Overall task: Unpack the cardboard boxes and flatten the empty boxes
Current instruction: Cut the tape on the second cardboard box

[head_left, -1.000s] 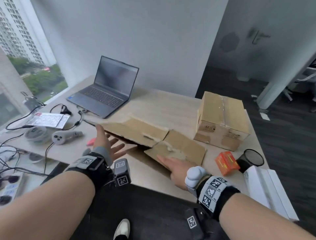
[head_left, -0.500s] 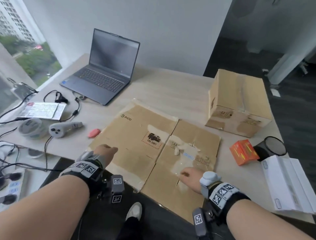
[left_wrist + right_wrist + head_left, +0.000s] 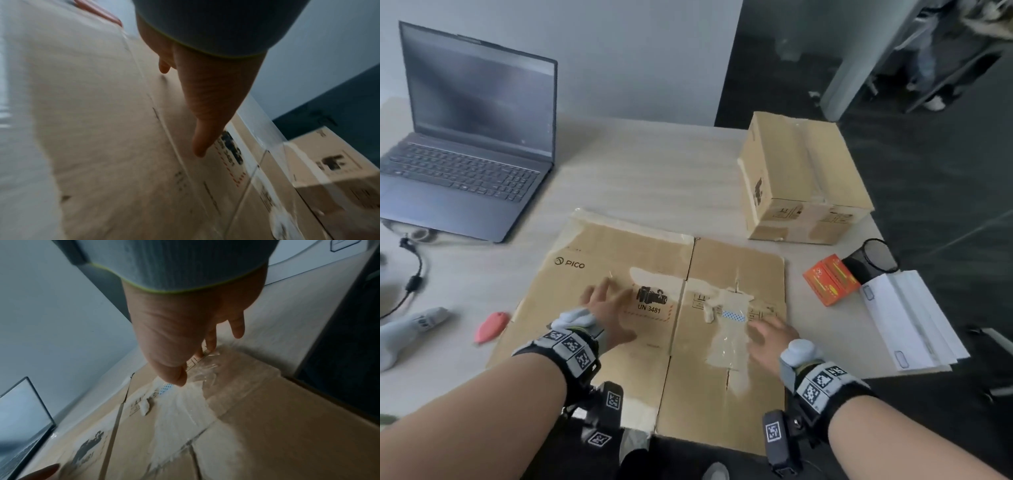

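Observation:
A flattened brown cardboard box (image 3: 661, 370) printed "PICO" lies on the pale table, its near edge hanging over the table's front. My left hand (image 3: 607, 306) lies spread, palm down, over its left panel (image 3: 107, 146) by the "UN 3481" label. My right hand (image 3: 768, 334) is spread flat over the right panel (image 3: 267, 426), beside a patch of torn clear tape (image 3: 727, 339). Both hands hold nothing. A second, closed cardboard box (image 3: 803, 178) stands sealed at the table's far right.
An open laptop (image 3: 470, 137) sits at the far left. A pink cutter (image 3: 491, 325) and a white controller (image 3: 407, 329) lie left of the flat box. Right of it are an orange packet (image 3: 830, 284), a black mesh cup (image 3: 873, 260) and a white box (image 3: 909, 318).
The box went from partly raised to lying flat. Both hands slid forward from its near edge onto the middle of the panels, fingers spread.

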Tool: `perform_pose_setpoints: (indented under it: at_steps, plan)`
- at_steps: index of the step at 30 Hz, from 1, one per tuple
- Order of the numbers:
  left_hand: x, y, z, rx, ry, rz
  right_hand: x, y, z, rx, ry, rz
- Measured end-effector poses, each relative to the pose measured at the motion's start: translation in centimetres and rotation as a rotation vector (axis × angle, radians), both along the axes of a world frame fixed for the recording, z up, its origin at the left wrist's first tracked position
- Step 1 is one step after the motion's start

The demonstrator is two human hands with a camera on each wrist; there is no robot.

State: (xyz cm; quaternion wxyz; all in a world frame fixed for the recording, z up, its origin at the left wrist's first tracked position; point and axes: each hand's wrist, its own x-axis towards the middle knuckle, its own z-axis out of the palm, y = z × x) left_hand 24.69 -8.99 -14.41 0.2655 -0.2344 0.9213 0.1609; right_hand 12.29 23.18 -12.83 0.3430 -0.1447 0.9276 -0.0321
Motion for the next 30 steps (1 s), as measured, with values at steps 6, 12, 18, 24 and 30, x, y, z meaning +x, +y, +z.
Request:
perform_pose_setpoints:
  at_steps: [6,12,18,24,30]
  plan:
    - [-4.7,1.5,0.6,0.027,-0.014,-0.155,-0.5,-2.0,3.4,-0.165,-0.008,-0.182]
    - [-11.4,3.4,4.2,0.160,0.017,-0.086,-4.2,-0.3,8.5,-0.392,0.082,-0.409]
    - [-19.6,7.7,9.5,0.498,0.259,0.118,-10.1,3.0,12.7,-0.651,0.256,-0.657]
    - [-25.8,11.0,11.2,0.613,0.328,0.295,-17.9,6.4,14.2,-0.801,0.373,-0.788]
    - [-31.1,14.7,10.6,0.616,0.292,0.440,-28.8,10.3,9.2,-0.632,0.243,-0.811]
